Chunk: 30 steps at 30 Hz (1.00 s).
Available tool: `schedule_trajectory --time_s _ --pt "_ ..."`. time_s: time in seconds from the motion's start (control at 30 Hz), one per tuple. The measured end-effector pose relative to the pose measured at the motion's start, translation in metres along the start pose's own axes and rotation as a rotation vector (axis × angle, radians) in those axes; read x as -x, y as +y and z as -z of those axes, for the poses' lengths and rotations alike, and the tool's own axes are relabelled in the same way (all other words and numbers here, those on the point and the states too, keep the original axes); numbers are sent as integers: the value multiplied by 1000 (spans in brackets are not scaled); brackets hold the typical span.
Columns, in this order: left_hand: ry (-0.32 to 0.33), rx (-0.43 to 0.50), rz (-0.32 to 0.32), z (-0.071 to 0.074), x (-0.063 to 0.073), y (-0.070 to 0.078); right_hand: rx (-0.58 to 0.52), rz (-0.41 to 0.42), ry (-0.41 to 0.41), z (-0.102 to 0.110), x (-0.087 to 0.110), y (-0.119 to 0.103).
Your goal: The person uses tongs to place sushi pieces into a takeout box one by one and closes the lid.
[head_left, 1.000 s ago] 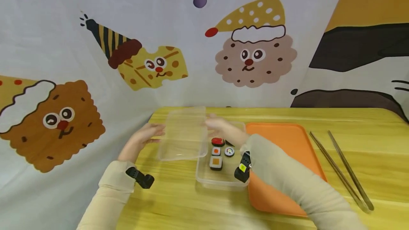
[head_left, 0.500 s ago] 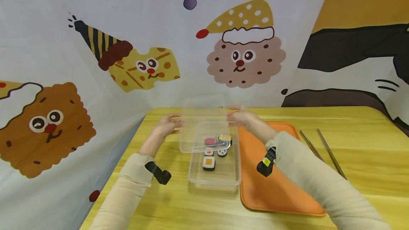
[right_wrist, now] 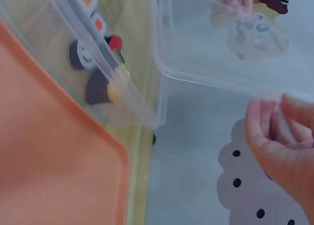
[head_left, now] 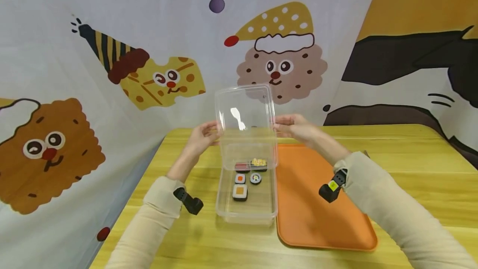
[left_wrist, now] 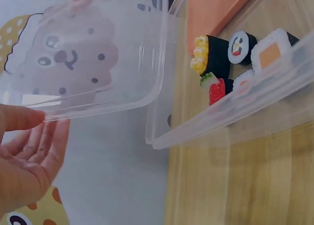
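A clear plastic lid (head_left: 244, 113) is held up on a steep tilt over the far part of a clear food container (head_left: 246, 215). At its left edge, my left hand (head_left: 201, 138) pinches the rim between thumb and fingers. My right hand (head_left: 298, 128) grips the opposite edge the same way, as the right wrist view also shows. Inside the container sit several toy sushi pieces: a square roll with an orange centre (head_left: 240, 192), a round roll (head_left: 255, 178), a small orange-centred roll (head_left: 240, 178), a corn-topped piece (head_left: 259, 164) and a red-topped piece (left_wrist: 217, 91). The lid overlaps the rear pieces in the head view.
An orange tray (head_left: 325, 211) lies flat along the container's right side. Both stand on a yellow wood-grain table (head_left: 194, 235). A cloth backdrop with cartoon food (head_left: 281, 67) hangs behind the far edge. My right sleeve (head_left: 396, 206) reaches across the tray's right side.
Both hands have carried the lid rightward from left of the container to over its far part, tilting it more upright. The head view has turned right, and my right arm now hides the metal chopsticks.
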<state>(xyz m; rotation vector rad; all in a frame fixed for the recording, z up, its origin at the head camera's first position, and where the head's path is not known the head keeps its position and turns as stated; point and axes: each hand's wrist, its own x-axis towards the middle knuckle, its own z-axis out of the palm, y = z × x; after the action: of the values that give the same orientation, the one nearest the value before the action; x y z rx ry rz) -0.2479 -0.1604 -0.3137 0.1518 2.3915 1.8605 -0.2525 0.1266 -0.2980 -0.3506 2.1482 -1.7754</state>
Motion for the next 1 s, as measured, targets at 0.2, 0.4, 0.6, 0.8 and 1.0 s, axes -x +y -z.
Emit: schedule_trajectory --time_s 0.2,0.4,0.6,0.8,1.0 --pt "26 10 -158 -2 2 2 60 145 24 6 7 0" --pt "56 -9 -321 -2 6 -2 178 240 27 7 11 4" --pt "74 -13 -406 -1 10 -8 199 238 34 5 11 12" --pt "-5 -42 -523 1 12 -21 74 137 44 2 13 20" --pt "-59 -73 -541 -2 14 -36 -187 -56 18 -1 12 27"
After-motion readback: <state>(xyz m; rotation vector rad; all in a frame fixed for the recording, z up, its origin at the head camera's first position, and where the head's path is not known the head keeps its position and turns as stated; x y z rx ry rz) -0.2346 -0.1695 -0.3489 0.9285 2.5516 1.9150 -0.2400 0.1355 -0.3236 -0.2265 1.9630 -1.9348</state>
